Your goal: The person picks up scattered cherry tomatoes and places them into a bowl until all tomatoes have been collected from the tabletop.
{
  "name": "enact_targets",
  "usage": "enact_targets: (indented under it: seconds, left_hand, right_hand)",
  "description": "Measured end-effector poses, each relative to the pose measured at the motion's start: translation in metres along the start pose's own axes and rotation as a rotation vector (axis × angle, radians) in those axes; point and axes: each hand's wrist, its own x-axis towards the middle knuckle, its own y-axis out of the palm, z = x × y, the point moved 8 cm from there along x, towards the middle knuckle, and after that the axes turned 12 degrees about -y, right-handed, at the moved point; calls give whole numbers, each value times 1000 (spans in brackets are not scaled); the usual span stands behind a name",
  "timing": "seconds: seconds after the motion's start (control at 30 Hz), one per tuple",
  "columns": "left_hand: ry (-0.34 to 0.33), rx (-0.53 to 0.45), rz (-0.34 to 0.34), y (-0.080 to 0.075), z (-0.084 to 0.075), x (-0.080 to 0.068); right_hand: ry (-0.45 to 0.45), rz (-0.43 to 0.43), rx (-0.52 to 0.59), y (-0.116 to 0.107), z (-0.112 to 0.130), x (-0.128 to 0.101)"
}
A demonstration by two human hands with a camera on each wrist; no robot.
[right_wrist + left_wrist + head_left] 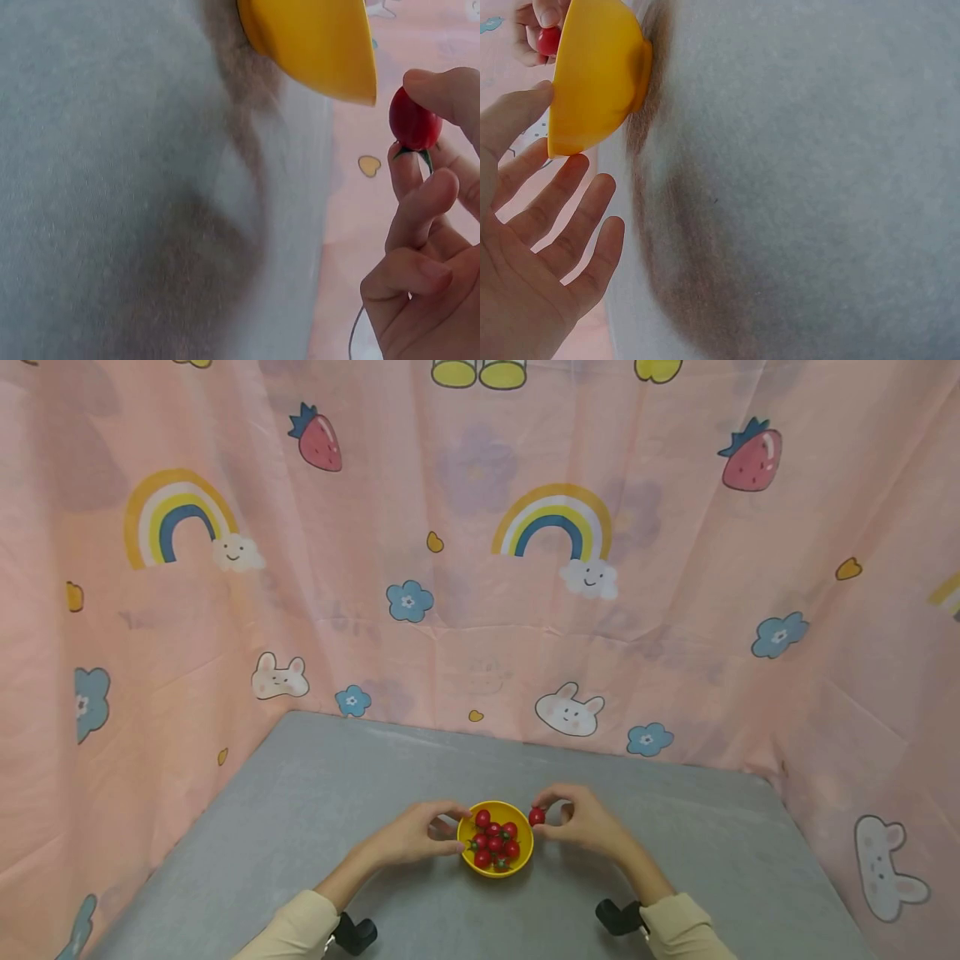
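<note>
A small yellow bowl [497, 873] with several red cherry tomatoes [495, 843] stands on the grey table. At its left side, my left hand [417, 835] touches the rim with thumb and fingertips. The left wrist view shows this hand's [536, 232] fingers spread and fairly straight beside the bowl [600, 75]. My right hand [588, 821] pinches one cherry tomato [536, 816] just outside the bowl's right rim. In the right wrist view that tomato [415, 120] sits between thumb and fingers, its green stem pointing down in the picture, close to the bowl [319, 45].
The grey tabletop [420, 760] reaches back to a pink curtain [450, 668] printed with rainbows, strawberries and rabbits, which also hangs along both sides. Black wrist mounts [618, 917] sit at both sleeve cuffs.
</note>
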Motion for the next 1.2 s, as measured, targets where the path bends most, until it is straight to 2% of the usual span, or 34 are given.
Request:
enact_targets:
  seconds: [0.2,0.43,0.77,0.9,1.0,1.1,1.2]
  left_hand:
    - [-3,-6,1,0,0,0]
    - [-2,-10,3,1,-2,0]
    - [5,-2,6,2,-2,-1]
    - [21,13,-6,2,-4,-3]
    - [21,7,-32,-1,-3,-6]
    - [-5,13,-93,-9,0,-11]
    - [-39,80,-173,-21,6,-18]
  right_hand:
    - [-39,40,64,9,4,3]
    - [-57,67,83,14,7,2]
    - [-52,50,92,10,3,-4]
    - [-59,9,82,1,0,-14]
    - [-35,-55,43,-10,-6,-28]
    - [26,-161,-65,-26,-14,-44]
    - [49,-253,-231,-43,-19,-60]
